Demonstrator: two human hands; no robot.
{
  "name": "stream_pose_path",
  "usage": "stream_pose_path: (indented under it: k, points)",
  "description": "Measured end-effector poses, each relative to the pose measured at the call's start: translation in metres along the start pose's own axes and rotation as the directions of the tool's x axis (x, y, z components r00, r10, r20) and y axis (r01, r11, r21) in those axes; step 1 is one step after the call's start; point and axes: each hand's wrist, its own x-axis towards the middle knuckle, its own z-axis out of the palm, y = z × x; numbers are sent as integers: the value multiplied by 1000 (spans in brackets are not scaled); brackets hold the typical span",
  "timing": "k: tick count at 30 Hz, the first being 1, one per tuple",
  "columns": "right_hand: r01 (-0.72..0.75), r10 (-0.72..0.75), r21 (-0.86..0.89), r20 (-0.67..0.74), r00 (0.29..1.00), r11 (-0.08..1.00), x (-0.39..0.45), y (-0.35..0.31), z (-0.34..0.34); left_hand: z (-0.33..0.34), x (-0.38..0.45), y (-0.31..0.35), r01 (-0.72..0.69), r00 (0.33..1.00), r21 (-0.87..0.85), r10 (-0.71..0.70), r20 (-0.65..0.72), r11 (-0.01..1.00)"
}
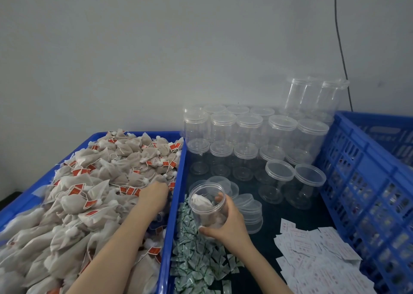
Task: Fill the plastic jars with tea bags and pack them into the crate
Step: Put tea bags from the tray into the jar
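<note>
Two bare forearms reach up from the bottom edge. The right hand (225,222) curls its fingers (220,198) round an open, clear plastic jar (206,204), thumb low on the near wall, fingertips at the rim; the jar tilts with its mouth toward the far left and holds a few tea bags. It hangs just above a heap of small green-and-white sachets (196,255) on the dark tabletop (279,213). The left hand (154,194) lies palm down on the pile of beige mesh tea bags with red tags (89,195); its fingers are buried among the bags, so I cannot tell whether they are spread or pinching. That pile fills a shallow blue plastic tray (176,204) on the left. Beside the jar stands a stack of clear lids (250,213), beyond it rows of empty lidded clear jars (252,137) against the wall. White paper slips (317,255) lie at near right, beside a blue latticed plastic crate (366,182).
</note>
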Motion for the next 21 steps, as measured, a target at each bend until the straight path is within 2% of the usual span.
stream_pose_path:
  k: [4, 7, 11, 13, 15, 21]
  points:
    - [-8, 8, -9, -13, 1000, 1000, 1, 1, 4, -15, -1, -3, -3, 996, 10, 4, -91, 1000]
    - [-9, 9, -17, -14, 1000, 1000, 2, 2, 5, -24, -5, -7, -3, 970, -49, -9, -243, 999]
    - [-10, 10, -28, -7, 1000, 1000, 2, 2, 6, -35, -18, -5, -107, 856, -287, -58, -514, 952]
    - [-10, 10, -22, -2, 1000, 1000, 2, 1, 7, -41, -23, -2, -236, 781, -392, -66, -620, 889]
    - [-10, 11, -14, 4, 1000, 1000, 2, 0, 7, -46, -30, 3, -349, 734, -462, -68, -675, 815]
    - [11, -11, -6, 16, 1000, 1000, 0, -1, 8, -59, -46, 16, -551, 685, -617, -118, -719, 562]
